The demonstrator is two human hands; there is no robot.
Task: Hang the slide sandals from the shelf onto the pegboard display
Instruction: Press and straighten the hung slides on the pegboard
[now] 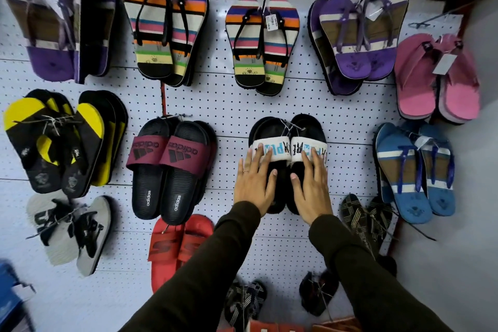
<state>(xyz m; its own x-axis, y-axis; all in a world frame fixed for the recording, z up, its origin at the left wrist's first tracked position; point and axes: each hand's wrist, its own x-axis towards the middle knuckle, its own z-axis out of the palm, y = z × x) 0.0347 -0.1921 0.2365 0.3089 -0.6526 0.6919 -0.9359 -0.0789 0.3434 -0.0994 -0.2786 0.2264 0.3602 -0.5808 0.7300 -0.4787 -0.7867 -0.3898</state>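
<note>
A pair of black slide sandals with white printed straps (288, 129) hangs on the white pegboard (231, 113), right of centre. My left hand (254, 183) lies flat on the left slide, fingers spread over its strap, a ring on one finger. My right hand (310, 186) lies flat on the right slide the same way. Both hands press against the pair rather than grip it. The lower halves of both slides are hidden under my hands. Dark sleeves cover both forearms.
Maroon-strapped black slides (169, 170) hang to the left, red slides (175, 248) below them. Blue flip-flops (415, 172) hang right, pink ones (436, 81) above. Striped (262, 46), purple (361, 38) and yellow-black (56, 143) pairs fill other pegs. An empty hook (419, 25) sticks out at upper right.
</note>
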